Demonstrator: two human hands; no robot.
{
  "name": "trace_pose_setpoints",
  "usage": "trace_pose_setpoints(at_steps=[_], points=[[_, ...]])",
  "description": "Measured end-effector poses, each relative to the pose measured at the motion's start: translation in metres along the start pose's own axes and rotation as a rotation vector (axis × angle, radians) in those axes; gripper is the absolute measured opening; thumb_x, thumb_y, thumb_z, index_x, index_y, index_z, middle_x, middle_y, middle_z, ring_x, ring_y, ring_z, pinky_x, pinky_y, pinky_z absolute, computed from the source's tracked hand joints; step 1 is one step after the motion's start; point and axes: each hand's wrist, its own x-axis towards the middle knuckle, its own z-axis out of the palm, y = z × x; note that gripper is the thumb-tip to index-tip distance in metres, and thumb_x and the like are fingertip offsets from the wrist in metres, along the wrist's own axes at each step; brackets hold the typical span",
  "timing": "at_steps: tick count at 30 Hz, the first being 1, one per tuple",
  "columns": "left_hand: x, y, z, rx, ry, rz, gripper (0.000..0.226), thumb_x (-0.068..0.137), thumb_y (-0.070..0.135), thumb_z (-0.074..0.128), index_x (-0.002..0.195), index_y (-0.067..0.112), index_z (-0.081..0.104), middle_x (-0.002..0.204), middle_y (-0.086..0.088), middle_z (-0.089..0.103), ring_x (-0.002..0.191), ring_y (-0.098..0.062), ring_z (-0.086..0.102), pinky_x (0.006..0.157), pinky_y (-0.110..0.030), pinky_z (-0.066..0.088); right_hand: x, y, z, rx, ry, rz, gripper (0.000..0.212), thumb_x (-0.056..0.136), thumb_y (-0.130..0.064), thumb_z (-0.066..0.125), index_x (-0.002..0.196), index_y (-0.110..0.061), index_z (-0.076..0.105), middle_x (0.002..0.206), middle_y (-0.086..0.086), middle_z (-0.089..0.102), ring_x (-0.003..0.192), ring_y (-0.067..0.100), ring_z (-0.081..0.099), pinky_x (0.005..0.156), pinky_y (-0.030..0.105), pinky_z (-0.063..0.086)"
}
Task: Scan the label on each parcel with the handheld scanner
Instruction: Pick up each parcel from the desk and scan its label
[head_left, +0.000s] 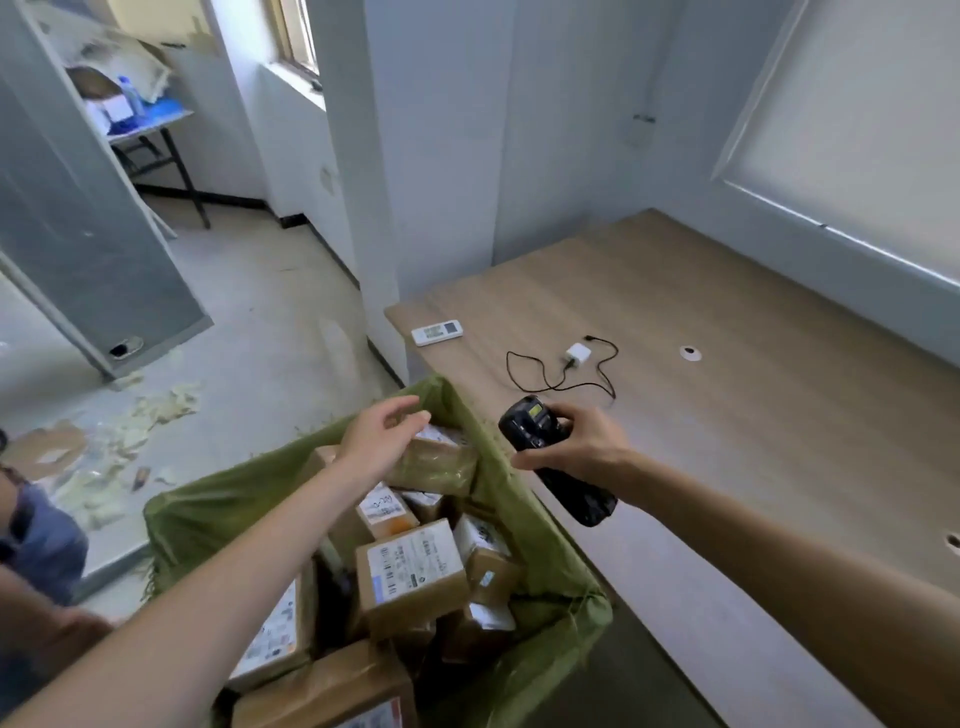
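The right hand (576, 447) has its grip closed around the scanner (558, 460). The left hand (382, 441), fingers open, rests on a parcel (441, 460) in the green sack (540, 561).

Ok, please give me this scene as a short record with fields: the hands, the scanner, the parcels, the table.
left hand: open, reaching over a brown parcel at the far end of the sack
right hand: fingers closed around the black scanner, held above the table edge
parcels: many cardboard boxes with white labels, piled in a green sack
table: wooden; holds a white remote and a white charger with black cable
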Motion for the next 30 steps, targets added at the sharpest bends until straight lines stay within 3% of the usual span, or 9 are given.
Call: trace_pose_setpoints(at_steps=[4, 10, 13, 15, 18, 25, 28, 30], points=[[-0.016, 0.075, 0.045, 0.015, -0.124, 0.139, 0.046, 0.091, 0.039, 0.072, 0.134, 0.025, 0.064, 0.135, -0.005, 0.062, 0.129, -0.023, 0.055, 0.111, -0.042, 0.044, -0.067, 0.017, -0.078, 0.013, 0.171, 0.048, 0.054, 0.065, -0.044, 0.095, 0.113, -0.036, 0.072, 0.092, -0.008, 0.076, 0.08, 0.009, 0.072, 0.064, 0.019, 0.05], [-0.084, 0.198, 0.153, -0.007, -0.33, 0.354, 0.076, 0.075, 0.045, 0.083, 0.14, 0.016, 0.057, 0.13, -0.008, 0.064, 0.12, -0.023, 0.061, 0.103, -0.036, 0.049, -0.209, 0.08, -0.2, 0.051, 0.483, 0.207, 0.07, 0.052, -0.055, 0.094, 0.115, -0.034, 0.072, 0.1, -0.007, 0.076, 0.089, 0.014, 0.073, 0.077, 0.025, 0.055], [-0.141, 0.254, 0.224, -0.009, -0.452, 0.456, 0.064, 0.086, 0.031, 0.08, 0.142, 0.011, 0.055, 0.132, -0.012, 0.062, 0.122, -0.023, 0.06, 0.099, -0.031, 0.048, -0.305, 0.123, -0.252, 0.066, 0.631, 0.28, 0.049, 0.059, -0.051, 0.094, 0.099, -0.036, 0.071, 0.096, -0.008, 0.076, 0.086, 0.013, 0.072, 0.075, 0.026, 0.056], [-0.186, 0.287, 0.274, -0.006, -0.545, 0.516, 0.065, 0.087, 0.033, 0.078, 0.143, 0.013, 0.054, 0.132, -0.009, 0.062, 0.122, -0.021, 0.06, 0.098, -0.029, 0.046, -0.373, 0.155, -0.28, 0.073, 0.715, 0.325, 0.041, 0.062, -0.048, 0.094, 0.094, -0.036, 0.072, 0.09, -0.009, 0.076, 0.08, 0.009, 0.072, 0.069, 0.024, 0.054], [-0.264, 0.326, 0.351, -0.003, -0.675, 0.606, 0.065, 0.086, 0.042, 0.078, 0.143, 0.02, 0.055, 0.132, -0.003, 0.062, 0.12, -0.016, 0.06, 0.099, -0.03, 0.047, -0.476, 0.208, -0.311, 0.093, 0.845, 0.402, 0.039, 0.061, -0.048, 0.094, 0.091, -0.039, 0.07, 0.088, -0.009, 0.076, 0.083, 0.013, 0.074, 0.082, 0.033, 0.061], [-0.463, 0.364, 0.526, 0.058, -0.974, 0.758, 0.058, 0.088, 0.058, 0.068, 0.136, 0.026, 0.063, 0.133, 0.002, 0.064, 0.123, -0.012, 0.06, 0.107, -0.03, 0.045, -0.697, 0.333, -0.344, 0.152, 0.997, 0.618, 0.059, 0.056, -0.052, 0.096, 0.107, -0.034, 0.072, 0.087, -0.013, 0.076, 0.079, 0.008, 0.073, 0.071, 0.023, 0.058], [-0.534, 0.367, 0.588, 0.097, -1.055, 0.799, 0.057, 0.09, 0.061, 0.063, 0.135, 0.027, 0.064, 0.134, 0.002, 0.064, 0.121, -0.013, 0.06, 0.105, -0.031, 0.045, -0.773, 0.381, -0.348, 0.155, 1.079, 0.713, 0.078, 0.053, -0.056, 0.096, 0.123, -0.032, 0.073, 0.097, -0.011, 0.076, 0.087, 0.011, 0.072, 0.079, 0.026, 0.058], [-0.575, 0.366, 0.622, 0.112, -1.113, 0.806, 0.059, 0.091, 0.059, 0.062, 0.139, 0.024, 0.061, 0.134, 0.001, 0.065, 0.121, -0.013, 0.06, 0.103, -0.029, 0.046, -0.815, 0.409, -0.348, 0.181, 1.143, 0.765, 0.083, 0.05, -0.059, 0.096, 0.125, -0.032, 0.073, 0.098, -0.011, 0.075, 0.087, 0.01, 0.071, 0.075, 0.025, 0.055]])
